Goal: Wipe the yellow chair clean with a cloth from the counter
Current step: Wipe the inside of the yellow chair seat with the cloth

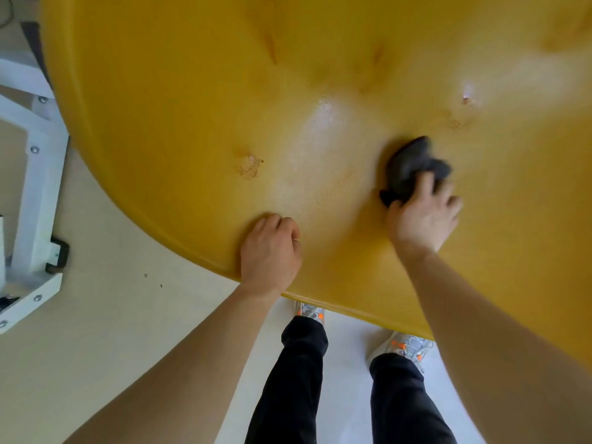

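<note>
The yellow chair (192,107) fills most of the view, its glossy seat seen from above. A dark grey cloth (413,165) is pressed on the seat at the right, bunched under the fingers of my right hand (424,216), which is blurred. My left hand (270,251) rests on the seat's near rim, fingers curled over the surface, holding nothing else. A brownish wet smear (250,166) lies on the seat left of centre, and smaller marks (458,121) sit beyond the cloth.
A white metal frame (35,174) with bolts and a black foot stands on the pale floor at the left. My legs in black trousers and grey-orange shoes (310,312) stand just under the seat's near edge.
</note>
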`<action>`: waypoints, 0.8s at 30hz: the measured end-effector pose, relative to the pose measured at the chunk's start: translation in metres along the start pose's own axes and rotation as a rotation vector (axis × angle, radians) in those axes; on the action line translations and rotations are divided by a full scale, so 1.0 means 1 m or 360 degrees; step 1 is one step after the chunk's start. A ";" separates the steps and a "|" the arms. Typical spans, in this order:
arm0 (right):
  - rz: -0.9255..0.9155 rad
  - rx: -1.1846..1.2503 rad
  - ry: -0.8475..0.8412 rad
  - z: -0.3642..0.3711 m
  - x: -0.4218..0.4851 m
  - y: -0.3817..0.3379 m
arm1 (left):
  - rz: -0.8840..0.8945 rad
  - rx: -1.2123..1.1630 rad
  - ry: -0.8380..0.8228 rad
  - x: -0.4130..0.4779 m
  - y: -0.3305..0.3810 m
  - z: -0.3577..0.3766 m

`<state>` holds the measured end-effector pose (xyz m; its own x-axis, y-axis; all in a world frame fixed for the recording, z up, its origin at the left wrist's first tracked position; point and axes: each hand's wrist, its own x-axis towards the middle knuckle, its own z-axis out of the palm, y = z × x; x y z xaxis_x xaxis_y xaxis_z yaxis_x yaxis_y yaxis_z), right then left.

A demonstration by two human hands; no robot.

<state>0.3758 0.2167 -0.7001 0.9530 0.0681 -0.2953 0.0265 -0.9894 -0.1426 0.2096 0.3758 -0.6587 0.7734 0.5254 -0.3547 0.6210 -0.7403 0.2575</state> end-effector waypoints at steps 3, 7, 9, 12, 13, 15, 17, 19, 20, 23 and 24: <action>-0.0943 -0.0065 -0.0201 0.022 -0.087 -0.015 | -0.0067 0.0022 -0.0030 -0.002 0.003 -0.005; -0.1204 -0.0330 -0.0163 0.015 -0.031 -0.006 | -0.0019 -0.0054 -0.0103 -0.002 -0.001 -0.011; -0.0551 -0.0203 -0.0006 0.013 0.008 -0.019 | 0.0015 -0.0118 -0.0119 -0.001 -0.004 -0.013; -0.0382 -0.0092 -0.0037 0.020 -0.035 -0.056 | -0.0013 -0.0171 -0.0088 0.001 -0.004 -0.014; -0.0681 -0.0127 -0.0105 0.026 -0.064 -0.057 | -0.0051 -0.0195 -0.0060 0.000 -0.005 -0.014; -0.1329 -0.0175 -0.0187 0.034 -0.091 -0.039 | -0.0070 -0.0222 -0.0057 -0.001 -0.009 -0.015; -0.1628 -0.0268 -0.0142 0.029 -0.052 -0.025 | -0.0031 -0.0303 -0.0122 -0.005 -0.013 -0.019; -0.1088 -0.0273 -0.0037 0.021 -0.007 -0.031 | 0.0004 -0.0433 -0.0172 -0.002 -0.013 -0.028; -0.0651 -0.0139 0.0018 0.020 0.006 -0.040 | 0.0032 -0.0486 -0.0143 0.000 -0.013 -0.035; -0.0388 0.0023 -0.0078 0.020 -0.042 -0.077 | 0.0192 -0.0552 0.0213 0.006 -0.012 -0.072; -0.0615 0.0028 -0.0181 0.023 -0.075 -0.083 | 0.0240 -0.0514 0.0371 0.009 -0.013 -0.089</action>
<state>0.2953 0.2964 -0.6877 0.8344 0.4494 -0.3191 0.3702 -0.8859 -0.2795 0.2194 0.4273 -0.5856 0.8438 0.5294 -0.0882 0.4778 -0.6662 0.5727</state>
